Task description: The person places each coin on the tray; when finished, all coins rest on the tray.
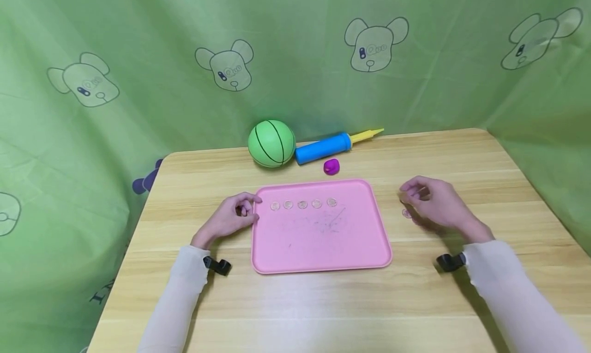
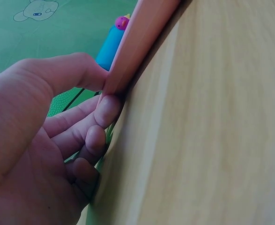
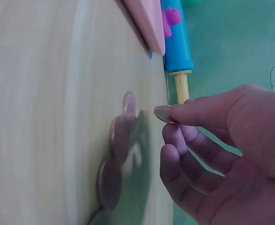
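A pink tray [image 1: 323,255] lies on the table, with a row of several coins [image 1: 302,204] near its far side. At its left edge is my left hand [image 1: 233,214]; in the left wrist view the thumb [image 2: 81,70] and a curled fingertip hold the tray's rim [image 2: 139,42]. To the right of the tray, my right hand [image 1: 436,201] pinches a coin [image 3: 164,113] between thumb and fingers, just above the table. More coins [image 3: 110,183] lie overlapping on the tabletop below that hand, partly hidden by it in the head view.
Behind the tray stand a green ball [image 1: 271,143] with black lines, a blue pump [image 1: 323,149] with a yellow nozzle, and a small magenta toy duck [image 1: 331,167]. A green curtain [image 1: 295,60] with printed bear heads hangs along the table's [image 1: 323,307] back and sides.
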The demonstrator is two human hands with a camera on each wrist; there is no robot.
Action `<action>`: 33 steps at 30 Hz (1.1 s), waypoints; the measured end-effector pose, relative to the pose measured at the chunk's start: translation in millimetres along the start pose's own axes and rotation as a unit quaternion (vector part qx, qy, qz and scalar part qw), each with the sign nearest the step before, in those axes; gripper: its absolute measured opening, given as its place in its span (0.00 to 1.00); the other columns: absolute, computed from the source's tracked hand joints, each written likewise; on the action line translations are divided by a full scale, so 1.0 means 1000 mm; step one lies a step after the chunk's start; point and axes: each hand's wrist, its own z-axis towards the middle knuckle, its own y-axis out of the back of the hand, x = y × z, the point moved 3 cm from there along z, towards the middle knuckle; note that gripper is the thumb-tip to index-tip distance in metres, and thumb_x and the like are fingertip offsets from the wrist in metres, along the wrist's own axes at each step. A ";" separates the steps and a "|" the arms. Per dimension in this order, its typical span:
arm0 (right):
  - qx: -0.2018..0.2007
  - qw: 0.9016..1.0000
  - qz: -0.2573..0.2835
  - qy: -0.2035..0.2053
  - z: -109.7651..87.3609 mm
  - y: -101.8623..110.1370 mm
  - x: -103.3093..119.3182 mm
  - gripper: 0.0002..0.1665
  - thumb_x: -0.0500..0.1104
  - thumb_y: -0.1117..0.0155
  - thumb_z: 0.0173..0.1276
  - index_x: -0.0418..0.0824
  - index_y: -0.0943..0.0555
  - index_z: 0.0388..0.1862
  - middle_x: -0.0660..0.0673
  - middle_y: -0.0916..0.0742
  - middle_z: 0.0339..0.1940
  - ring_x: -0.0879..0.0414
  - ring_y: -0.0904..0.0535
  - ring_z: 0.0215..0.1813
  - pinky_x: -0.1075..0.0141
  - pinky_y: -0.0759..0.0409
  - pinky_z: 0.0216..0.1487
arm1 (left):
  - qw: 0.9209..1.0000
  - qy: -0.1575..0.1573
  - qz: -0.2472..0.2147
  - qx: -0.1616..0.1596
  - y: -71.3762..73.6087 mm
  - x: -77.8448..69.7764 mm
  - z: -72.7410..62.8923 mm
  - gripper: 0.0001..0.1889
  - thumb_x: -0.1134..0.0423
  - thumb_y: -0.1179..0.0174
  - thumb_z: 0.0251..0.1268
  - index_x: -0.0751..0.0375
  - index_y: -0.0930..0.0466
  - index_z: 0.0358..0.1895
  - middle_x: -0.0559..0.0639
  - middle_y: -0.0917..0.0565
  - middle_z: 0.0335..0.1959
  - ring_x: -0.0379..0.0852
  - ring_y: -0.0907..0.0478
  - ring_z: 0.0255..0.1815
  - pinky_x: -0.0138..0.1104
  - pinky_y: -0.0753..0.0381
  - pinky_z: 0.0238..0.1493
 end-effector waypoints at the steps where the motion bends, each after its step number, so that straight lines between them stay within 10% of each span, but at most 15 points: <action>1: 0.001 1.000 0.003 0.000 0.001 -0.001 0.003 0.15 0.41 0.27 0.77 0.35 0.14 0.57 0.38 0.08 0.46 0.43 0.11 0.50 0.79 0.20 0.48 | 1.000 0.000 0.000 0.000 0.000 0.000 0.000 0.25 0.71 0.28 0.66 0.66 0.19 0.66 0.49 0.17 0.36 0.44 0.23 0.38 0.29 0.21 0.45; 16: -0.026 0.997 0.065 0.025 0.017 -0.026 0.052 0.15 0.37 0.25 0.74 0.34 0.14 0.57 0.37 0.08 0.46 0.45 0.12 0.49 0.78 0.18 0.47 | 1.000 -0.003 -0.006 0.000 0.000 0.003 0.002 0.25 0.72 0.29 0.65 0.67 0.18 0.66 0.50 0.17 0.35 0.43 0.23 0.37 0.29 0.22 0.42; 33: 0.044 0.993 0.111 0.009 0.036 -0.067 0.094 0.16 0.38 0.27 0.75 0.38 0.15 0.59 0.40 0.09 0.47 0.49 0.14 0.48 0.68 0.14 0.49 | 1.000 -0.007 -0.007 0.000 0.000 0.001 0.001 0.25 0.71 0.28 0.65 0.67 0.18 0.65 0.51 0.17 0.36 0.44 0.23 0.37 0.29 0.22 0.43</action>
